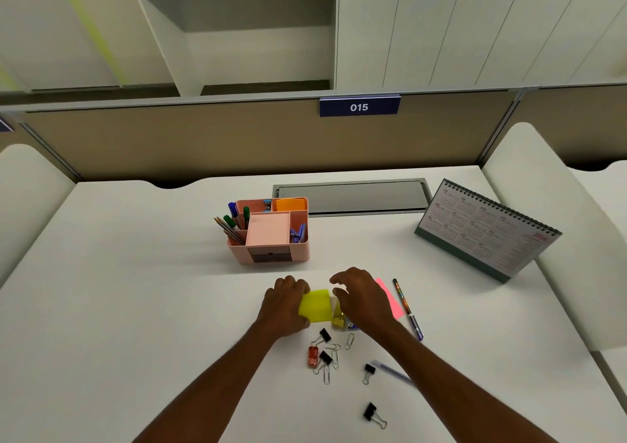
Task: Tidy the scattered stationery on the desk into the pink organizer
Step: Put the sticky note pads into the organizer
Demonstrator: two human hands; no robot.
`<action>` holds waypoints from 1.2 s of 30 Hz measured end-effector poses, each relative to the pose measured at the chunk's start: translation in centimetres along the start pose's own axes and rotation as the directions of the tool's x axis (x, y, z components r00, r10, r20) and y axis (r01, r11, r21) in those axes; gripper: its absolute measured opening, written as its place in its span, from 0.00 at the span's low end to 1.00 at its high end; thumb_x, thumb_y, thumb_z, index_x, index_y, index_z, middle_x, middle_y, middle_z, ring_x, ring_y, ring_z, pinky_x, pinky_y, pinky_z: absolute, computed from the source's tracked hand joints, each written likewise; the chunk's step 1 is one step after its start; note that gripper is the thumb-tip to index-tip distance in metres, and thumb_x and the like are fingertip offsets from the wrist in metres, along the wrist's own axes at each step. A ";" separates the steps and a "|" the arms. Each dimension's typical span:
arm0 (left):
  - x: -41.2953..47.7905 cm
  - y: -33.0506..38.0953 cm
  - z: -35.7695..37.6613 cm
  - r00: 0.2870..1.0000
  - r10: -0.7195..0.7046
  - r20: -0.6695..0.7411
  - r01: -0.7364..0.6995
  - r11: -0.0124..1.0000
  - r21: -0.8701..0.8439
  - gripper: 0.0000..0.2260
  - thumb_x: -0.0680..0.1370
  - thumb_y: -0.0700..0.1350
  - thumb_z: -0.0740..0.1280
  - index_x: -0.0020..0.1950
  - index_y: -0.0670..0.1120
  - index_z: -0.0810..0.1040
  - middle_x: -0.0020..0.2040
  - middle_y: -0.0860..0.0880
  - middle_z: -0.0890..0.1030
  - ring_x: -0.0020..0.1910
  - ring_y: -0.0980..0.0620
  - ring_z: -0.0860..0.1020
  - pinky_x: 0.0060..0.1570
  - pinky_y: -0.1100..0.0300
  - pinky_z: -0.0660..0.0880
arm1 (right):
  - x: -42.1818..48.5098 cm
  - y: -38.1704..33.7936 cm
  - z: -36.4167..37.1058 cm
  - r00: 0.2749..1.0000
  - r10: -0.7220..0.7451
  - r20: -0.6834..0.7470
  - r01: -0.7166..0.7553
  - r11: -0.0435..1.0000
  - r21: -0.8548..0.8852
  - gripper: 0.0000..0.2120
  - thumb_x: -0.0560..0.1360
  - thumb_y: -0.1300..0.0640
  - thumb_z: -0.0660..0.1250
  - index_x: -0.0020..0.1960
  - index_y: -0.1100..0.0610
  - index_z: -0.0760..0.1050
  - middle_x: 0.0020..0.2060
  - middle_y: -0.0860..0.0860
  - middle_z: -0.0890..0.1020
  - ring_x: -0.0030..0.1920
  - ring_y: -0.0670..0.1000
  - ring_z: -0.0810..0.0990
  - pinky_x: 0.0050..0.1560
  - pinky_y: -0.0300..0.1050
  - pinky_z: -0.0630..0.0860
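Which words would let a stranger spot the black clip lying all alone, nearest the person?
Start at the pink organizer on the white desk and come toward the person, past the cluster of paper clips. The black binder clip lies closest to the camera; unlike the other black clips, nothing lies beside it.

A spiral-bound desk calendar [485, 229] stands tilted near the right rear of the white desk [135, 273], its page of month grids facing forward. A grey rectangular cable hatch [351, 198] lies flush in the desk by its back edge. Behind runs a beige partition [203, 140] bearing a blue plate [359, 106] marked 015. Beyond stand white cabinets [475, 25] with closed doors and an open shelf unit [237, 35].
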State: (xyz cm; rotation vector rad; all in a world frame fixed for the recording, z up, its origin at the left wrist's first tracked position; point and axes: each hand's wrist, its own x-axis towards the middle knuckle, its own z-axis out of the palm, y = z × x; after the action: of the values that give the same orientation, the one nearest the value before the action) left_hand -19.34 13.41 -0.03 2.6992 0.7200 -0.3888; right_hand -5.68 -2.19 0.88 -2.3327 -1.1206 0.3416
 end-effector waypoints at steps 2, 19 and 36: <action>0.0 0.0 0.2 1.000 0.002 -0.016 -0.003 1.000 -0.013 0.27 0.70 0.55 0.77 0.66 0.51 0.74 0.64 0.49 0.73 0.64 0.47 0.71 0.55 0.54 0.72 | -0.1 -0.1 0.2 1.000 0.008 0.019 -0.008 1.000 -0.007 0.11 0.79 0.52 0.70 0.61 0.48 0.81 0.57 0.47 0.83 0.59 0.50 0.78 0.53 0.47 0.79; -2.6 -0.6 0.0 0.955 -0.297 0.026 0.186 0.526 -0.830 0.19 0.75 0.43 0.78 0.59 0.54 0.73 0.57 0.49 0.79 0.54 0.48 0.79 0.49 0.50 0.81 | 0.2 -1.2 0.9 0.998 -0.023 0.054 0.016 0.992 0.126 0.16 0.79 0.48 0.70 0.66 0.48 0.78 0.55 0.44 0.82 0.57 0.48 0.77 0.55 0.46 0.76; 0.5 -0.3 -12.8 0.658 -0.310 -0.686 -0.237 0.779 -0.580 0.11 0.79 0.46 0.75 0.59 0.46 0.86 0.51 0.48 0.87 0.49 0.53 0.84 0.48 0.57 0.84 | 9.9 -7.6 -8.8 0.894 -0.367 -0.256 0.389 0.920 0.040 0.07 0.78 0.60 0.70 0.55 0.56 0.84 0.47 0.51 0.87 0.44 0.53 0.83 0.45 0.49 0.81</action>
State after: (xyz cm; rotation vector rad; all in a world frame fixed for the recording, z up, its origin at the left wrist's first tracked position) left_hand -16.79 18.60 11.42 2.0774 0.8971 0.9222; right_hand -0.60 6.43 12.39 -1.9544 -1.3660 -0.0401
